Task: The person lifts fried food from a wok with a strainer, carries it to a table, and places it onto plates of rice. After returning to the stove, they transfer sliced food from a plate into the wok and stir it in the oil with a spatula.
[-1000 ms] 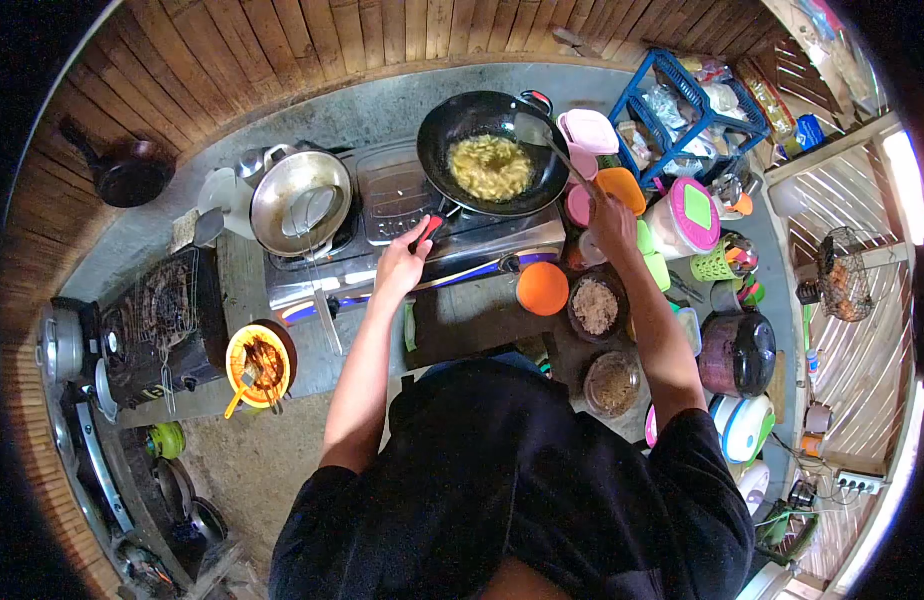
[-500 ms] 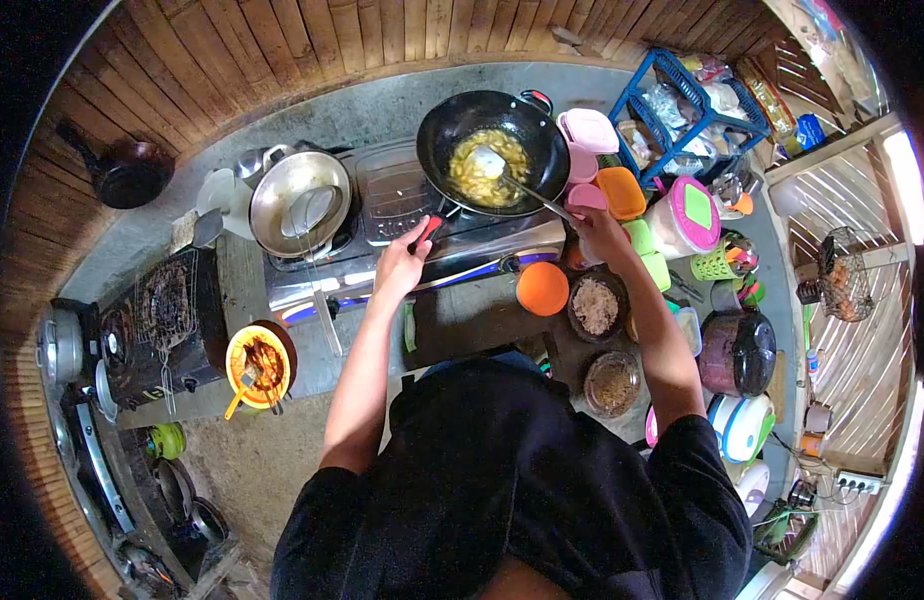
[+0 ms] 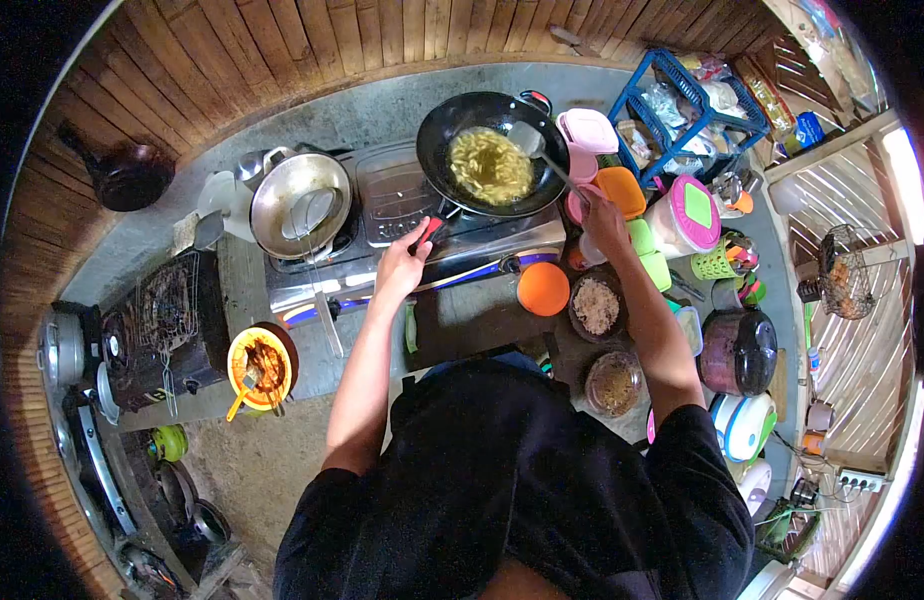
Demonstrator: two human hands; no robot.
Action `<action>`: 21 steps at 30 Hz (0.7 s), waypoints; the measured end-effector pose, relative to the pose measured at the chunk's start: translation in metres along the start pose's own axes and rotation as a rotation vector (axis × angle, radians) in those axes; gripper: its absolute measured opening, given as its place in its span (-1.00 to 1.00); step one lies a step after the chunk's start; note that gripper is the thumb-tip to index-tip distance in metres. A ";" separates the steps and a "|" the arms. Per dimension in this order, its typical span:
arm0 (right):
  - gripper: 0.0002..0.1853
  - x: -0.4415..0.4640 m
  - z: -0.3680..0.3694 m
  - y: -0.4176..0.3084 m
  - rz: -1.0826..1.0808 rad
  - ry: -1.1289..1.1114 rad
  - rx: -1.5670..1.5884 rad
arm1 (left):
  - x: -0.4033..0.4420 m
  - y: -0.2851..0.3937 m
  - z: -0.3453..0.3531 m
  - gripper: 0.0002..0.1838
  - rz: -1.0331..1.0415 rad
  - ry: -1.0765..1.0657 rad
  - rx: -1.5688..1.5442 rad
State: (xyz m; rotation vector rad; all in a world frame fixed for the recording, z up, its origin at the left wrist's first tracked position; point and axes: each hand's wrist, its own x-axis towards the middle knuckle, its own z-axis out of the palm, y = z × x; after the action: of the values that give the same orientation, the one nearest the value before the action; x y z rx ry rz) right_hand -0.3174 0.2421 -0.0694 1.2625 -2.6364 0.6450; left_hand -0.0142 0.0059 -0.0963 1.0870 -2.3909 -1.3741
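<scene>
A black wok (image 3: 444, 130) sits on the right burner of the gas stove (image 3: 397, 195). Pale pieces bubble in yellowish oil (image 3: 490, 166) at its bottom. My left hand (image 3: 402, 263) is closed round the wok's red and black handle (image 3: 431, 230). With my right hand (image 3: 600, 222) I grip the handle of a metal spatula (image 3: 527, 140), whose blade rests against the wok's right inner wall, apart from the food. Nearest to my right forearm are a bowl of pale crumbly food (image 3: 595, 305) and an orange bowl (image 3: 542, 288).
A silver pan (image 3: 272, 195) with a wire skimmer (image 3: 312, 212) stands on the left burner. At the left is a yellow bowl (image 3: 234, 362) of red sauce with a brush. Plastic containers (image 3: 620, 188) and a blue rack (image 3: 637, 95) crowd the right side.
The spatula's blade has moved from the middle of the food to the wok's right wall. My right hand has shifted slightly right; my left hand stays on the handle.
</scene>
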 end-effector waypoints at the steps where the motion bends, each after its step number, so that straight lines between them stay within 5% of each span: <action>1: -0.70 -0.002 0.002 0.002 -0.001 -0.001 0.000 | 0.000 -0.001 0.000 -0.52 -0.001 0.000 -0.001; 6: -0.70 -0.005 0.003 -0.011 0.134 -0.269 0.407 | 0.002 -0.008 0.004 -0.51 0.110 0.070 0.016; 10: -0.69 -0.006 -0.002 -0.019 0.133 -0.281 0.479 | 0.004 -0.010 0.005 -0.51 0.074 0.037 -0.018; 13: -0.70 -0.004 -0.014 -0.026 0.065 -0.141 0.290 | 0.002 -0.006 0.004 -0.51 -0.019 -0.008 -0.012; 15: -0.68 -0.003 -0.023 -0.031 0.007 -0.008 0.011 | 0.001 -0.009 0.006 -0.51 0.180 0.127 0.008; 21: -0.69 -0.008 -0.042 -0.035 0.151 -0.074 -0.191 | -0.001 -0.003 0.001 -0.51 0.070 0.053 0.029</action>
State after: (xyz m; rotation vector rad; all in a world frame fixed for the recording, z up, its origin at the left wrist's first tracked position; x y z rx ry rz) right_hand -0.2870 0.2466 -0.0232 1.0623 -2.7953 0.3604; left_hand -0.0125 0.0060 -0.0994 1.0232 -2.3950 -1.2758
